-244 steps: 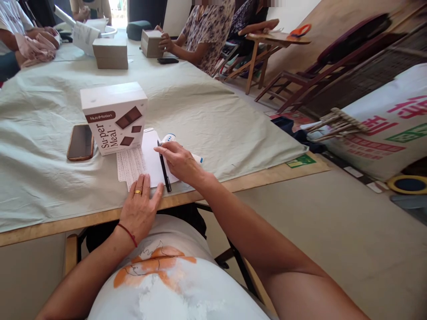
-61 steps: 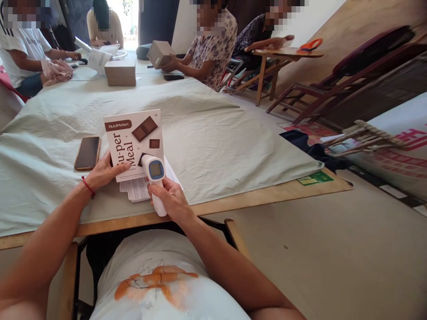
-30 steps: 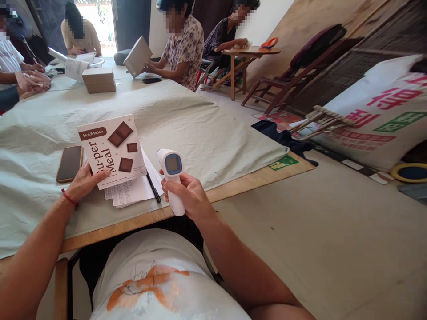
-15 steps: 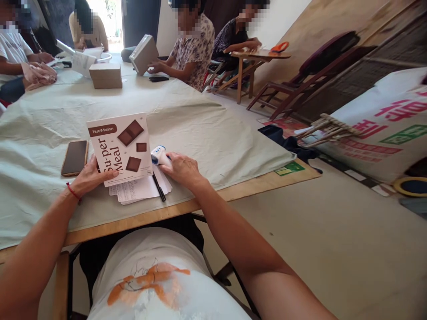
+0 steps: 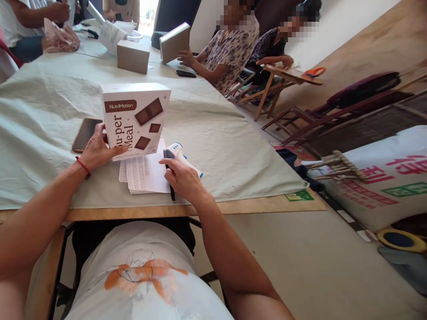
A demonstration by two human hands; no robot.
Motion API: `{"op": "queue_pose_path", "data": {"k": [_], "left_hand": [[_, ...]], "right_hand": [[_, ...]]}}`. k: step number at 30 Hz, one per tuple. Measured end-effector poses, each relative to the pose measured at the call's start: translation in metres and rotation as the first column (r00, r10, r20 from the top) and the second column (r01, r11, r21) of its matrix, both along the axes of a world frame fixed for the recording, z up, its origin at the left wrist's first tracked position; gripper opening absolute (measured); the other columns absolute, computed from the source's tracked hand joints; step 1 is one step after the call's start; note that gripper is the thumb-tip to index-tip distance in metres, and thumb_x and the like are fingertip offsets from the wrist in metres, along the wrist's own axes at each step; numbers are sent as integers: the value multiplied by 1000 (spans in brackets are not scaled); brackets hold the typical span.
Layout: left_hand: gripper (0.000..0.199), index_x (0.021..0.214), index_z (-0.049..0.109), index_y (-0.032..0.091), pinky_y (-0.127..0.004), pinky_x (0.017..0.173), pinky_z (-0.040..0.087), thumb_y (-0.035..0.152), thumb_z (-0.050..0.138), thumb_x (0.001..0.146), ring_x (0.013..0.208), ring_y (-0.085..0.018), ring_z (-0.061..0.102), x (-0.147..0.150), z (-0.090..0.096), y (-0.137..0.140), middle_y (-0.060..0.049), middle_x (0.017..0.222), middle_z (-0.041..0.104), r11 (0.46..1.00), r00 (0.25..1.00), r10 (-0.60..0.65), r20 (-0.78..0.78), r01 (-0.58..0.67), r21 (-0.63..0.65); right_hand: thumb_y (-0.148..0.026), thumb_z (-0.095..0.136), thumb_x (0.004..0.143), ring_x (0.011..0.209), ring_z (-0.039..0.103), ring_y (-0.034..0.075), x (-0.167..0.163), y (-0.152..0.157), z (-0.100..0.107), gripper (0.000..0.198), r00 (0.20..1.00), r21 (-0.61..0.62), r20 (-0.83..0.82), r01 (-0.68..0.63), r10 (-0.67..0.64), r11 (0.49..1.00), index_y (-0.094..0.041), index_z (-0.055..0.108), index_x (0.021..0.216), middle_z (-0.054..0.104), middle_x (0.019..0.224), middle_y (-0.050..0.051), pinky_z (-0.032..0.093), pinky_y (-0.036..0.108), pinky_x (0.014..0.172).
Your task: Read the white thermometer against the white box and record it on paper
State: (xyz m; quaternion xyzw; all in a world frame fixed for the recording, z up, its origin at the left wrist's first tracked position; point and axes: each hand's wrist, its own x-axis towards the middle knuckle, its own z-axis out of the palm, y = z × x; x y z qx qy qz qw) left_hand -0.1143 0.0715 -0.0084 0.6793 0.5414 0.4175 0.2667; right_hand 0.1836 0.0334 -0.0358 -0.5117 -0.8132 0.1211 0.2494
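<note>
At the upper left of the frame a person in a white top (image 5: 25,20) is cut off by the top edge, a crumpled pink cloth (image 5: 62,36) at the lap. Left of centre, a smartphone (image 5: 86,131) lies on the pale cloth of the worktop (image 5: 43,133), its right side hidden behind the left hand (image 5: 97,149). The fingers of that hand grasp the lower left edge of a NutriMotion meal box (image 5: 142,118), near the centre of the frame; they cover the first letter of the lettering, so only "u-per Meal" reads. The box is white, roughly upright, with a brown name label, printed chocolate pieces and a plain top face; its small print is illegible. Whether its base touches anything cannot be told. Below it, printed sheets (image 5: 136,175) run out of sight behind the box. To their right, a black pen (image 5: 172,194) shows mainly its lower end beneath the right hand (image 5: 183,180). Those fingers are bent, the index more extended; I cannot tell whether they grip the pen. Just beyond, partly covered by this hand, a white and blue infrared thermometer (image 5: 181,156) lies on its side. At the right edge a printed sack (image 5: 376,186) is cut off.
</note>
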Motion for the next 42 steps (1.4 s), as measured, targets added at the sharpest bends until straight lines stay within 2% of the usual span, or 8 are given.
{"op": "queue_pose_path", "data": {"k": [7, 13, 19, 24, 29, 35, 38, 42], "left_hand": [[78, 144, 48, 17, -51, 100, 56, 53, 77, 81, 128, -40, 66, 6, 10, -7, -18, 138, 66, 992, 875, 100, -474, -124, -21], [55, 89, 77, 21, -50, 83, 55, 74, 64, 85, 101, -38, 72, 13, 41, -29, -11, 81, 73, 955, 572, 161, -804, -295, -18], [24, 99, 79, 17, -42, 76, 55, 35, 63, 96, 96, -34, 73, 49, 43, -58, -13, 98, 77, 993, 470, -69, -880, 119, -14], [23, 115, 77, 19, -39, 87, 54, 28, 63, 99, 108, -29, 68, 61, 22, -60, -13, 118, 72, 845, 420, -350, -838, 528, -88], [34, 134, 68, 24, -34, 74, 51, 31, 50, 106, 93, -25, 68, 65, 8, -65, -11, 117, 69, 753, 299, -489, -819, 619, -224], [43, 145, 61, 25, -31, 66, 47, 37, 50, 105, 88, -26, 72, 64, 11, -67, -9, 105, 75, 746, 286, -559, -778, 583, -322], [44, 144, 63, 23, -29, 69, 47, 36, 50, 105, 87, -24, 73, 49, 16, -55, -8, 100, 79, 727, 324, -627, -709, 570, -382], [45, 144, 67, 21, -28, 67, 45, 31, 49, 104, 72, -21, 68, 34, 18, -41, -7, 86, 79, 794, 427, -582, -692, 481, -371]], "right_hand": [[-27, 62, 92, 85, 62, 20, 3, -7, 1, 33, 923, 165, -336, -137, 186, 977, -25, 64, 125, 66, 95, 4, 56, 38, 84], [-48, 48, 106, 93, 68, 20, -24, -40, 31, 32, 766, 245, -617, -29, 179, 969, -29, 68, 124, 71, 100, 4, 57, 43, 93], [-51, 59, 102, 86, 71, 18, -33, -41, 32, 30, 683, 153, -713, -70, 159, 986, -27, 74, 111, 75, 98, 4, 60, 41, 88], [-48, 69, 95, 83, 70, 18, -31, -43, 29, 21, 578, 249, -807, 140, 125, 958, -28, 70, 103, 71, 90, 0, 60, 39, 83], [-40, 65, 91, 67, 65, 14, -47, -41, 28, 14, 500, 84, -866, 100, 22, 991, -27, 67, 93, 65, 76, -3, 59, 35, 73], [-37, 64, 73, 60, 57, 14, -48, -19, 5, 17, 605, -296, -763, -13, -228, 955, -23, 66, 81, 61, 63, -3, 52, 31, 61], [-35, 64, 69, 57, 52, 14, -38, -11, -3, 14, 670, -340, -701, -9, -247, 940, -23, 64, 77, 58, 60, -4, 46, 29, 55], [-32, 63, 68, 60, 53, 15, -34, -11, -6, 9, 715, -280, -660, 51, -231, 959, -24, 59, 70, 61, 62, -3, 47, 30, 58]]}}
